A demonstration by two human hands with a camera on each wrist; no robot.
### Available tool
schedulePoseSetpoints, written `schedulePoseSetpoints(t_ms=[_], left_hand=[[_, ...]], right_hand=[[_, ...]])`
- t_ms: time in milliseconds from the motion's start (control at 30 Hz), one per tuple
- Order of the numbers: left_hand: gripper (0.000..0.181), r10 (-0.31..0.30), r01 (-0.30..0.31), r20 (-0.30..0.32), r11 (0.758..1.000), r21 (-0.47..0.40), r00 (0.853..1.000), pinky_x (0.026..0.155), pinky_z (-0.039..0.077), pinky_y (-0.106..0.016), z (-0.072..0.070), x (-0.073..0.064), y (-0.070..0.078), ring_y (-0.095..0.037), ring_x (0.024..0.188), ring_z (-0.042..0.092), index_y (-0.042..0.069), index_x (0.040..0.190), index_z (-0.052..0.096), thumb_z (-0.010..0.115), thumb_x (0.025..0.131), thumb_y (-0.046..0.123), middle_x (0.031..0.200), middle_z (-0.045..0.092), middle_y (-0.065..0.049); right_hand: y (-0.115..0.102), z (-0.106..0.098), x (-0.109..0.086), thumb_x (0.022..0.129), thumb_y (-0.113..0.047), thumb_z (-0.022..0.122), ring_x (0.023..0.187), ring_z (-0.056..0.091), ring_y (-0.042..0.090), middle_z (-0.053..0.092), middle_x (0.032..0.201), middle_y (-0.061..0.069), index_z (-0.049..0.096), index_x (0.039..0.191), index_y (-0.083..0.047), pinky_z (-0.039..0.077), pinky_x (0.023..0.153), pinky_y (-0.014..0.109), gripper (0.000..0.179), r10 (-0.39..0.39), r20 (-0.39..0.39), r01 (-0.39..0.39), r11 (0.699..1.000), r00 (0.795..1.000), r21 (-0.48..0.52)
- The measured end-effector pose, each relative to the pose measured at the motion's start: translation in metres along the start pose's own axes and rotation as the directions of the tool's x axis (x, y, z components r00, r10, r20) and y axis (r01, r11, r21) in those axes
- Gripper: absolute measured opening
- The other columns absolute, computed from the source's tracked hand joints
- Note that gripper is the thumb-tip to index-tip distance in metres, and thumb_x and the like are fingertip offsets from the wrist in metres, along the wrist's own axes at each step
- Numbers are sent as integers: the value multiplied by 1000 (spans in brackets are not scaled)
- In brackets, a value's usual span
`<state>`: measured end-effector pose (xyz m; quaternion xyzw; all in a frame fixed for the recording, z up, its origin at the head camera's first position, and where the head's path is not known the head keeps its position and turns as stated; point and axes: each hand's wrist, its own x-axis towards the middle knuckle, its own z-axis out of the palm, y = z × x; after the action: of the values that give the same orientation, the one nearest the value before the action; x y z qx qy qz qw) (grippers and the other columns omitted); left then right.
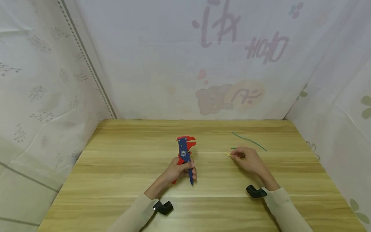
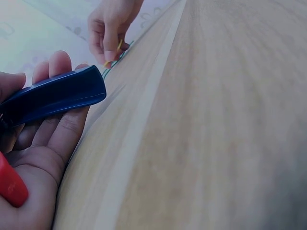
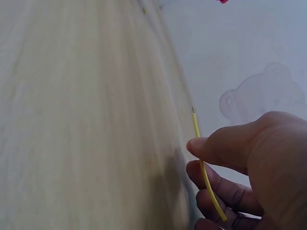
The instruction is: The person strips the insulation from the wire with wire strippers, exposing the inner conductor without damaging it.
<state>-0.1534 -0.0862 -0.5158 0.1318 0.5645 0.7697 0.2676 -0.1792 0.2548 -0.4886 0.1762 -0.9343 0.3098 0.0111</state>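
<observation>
My left hand (image 1: 176, 169) grips a wire stripper (image 1: 183, 145) with a blue body and red parts, its head pointing away from me and its jaws to the right. The thumb lies across the blue handle (image 2: 57, 96); a red handle (image 2: 12, 184) rests by the palm. Off to the right, my right hand (image 1: 248, 158) pinches a short yellow wire (image 3: 196, 125) between thumb and fingers. A bit of bare metal shows at the wire's far end, and its other end curves down along the fingers.
A long green wire (image 1: 250, 140) lies on the wooden table (image 1: 139, 187) beyond my right hand. Another green piece (image 1: 233, 148) is partly hidden by that hand. Near the stripper lies a tiny yellow bit (image 3: 144, 10). Patterned cloth (image 1: 162, 64) hangs around the table's back and sides.
</observation>
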Motion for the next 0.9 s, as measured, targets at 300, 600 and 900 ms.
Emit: schedulePoseSetpoints(t_ms=[300, 600, 900], left_hand=[[14, -5, 5, 4, 1000, -9, 1000, 76, 64, -38, -1, 1, 1, -19, 74, 76, 3, 106, 55, 62, 101, 13, 81, 74, -3], [16, -15, 15, 5, 1000, -26, 1000, 77, 65, -40, -1, 0, 0, -20, 74, 76, 3, 107, 55, 64, 100, 14, 81, 73, -4], [19, -27, 27, -6, 999, -23, 1000, 77, 64, -39, 0, 1, 2, -19, 73, 76, -7, 112, 51, 57, 103, 7, 80, 73, -4]], right_hand=[[6, -2, -4, 94, -12, 72, 77, 58, 7, 68, 82, -6, 77, 94, -14, 50, 71, 25, 4, 17, -18, -17, 1000, 1000, -6], [13, -1, -9, 95, -14, 73, 76, 60, 5, 69, 85, -4, 76, 96, -10, 52, 69, 23, 5, 35, -39, -35, 999, 999, -16], [12, -4, -8, 96, -15, 73, 77, 61, 6, 69, 85, -4, 75, 96, -8, 52, 68, 23, 7, 24, -16, -24, 1000, 1000, -11]])
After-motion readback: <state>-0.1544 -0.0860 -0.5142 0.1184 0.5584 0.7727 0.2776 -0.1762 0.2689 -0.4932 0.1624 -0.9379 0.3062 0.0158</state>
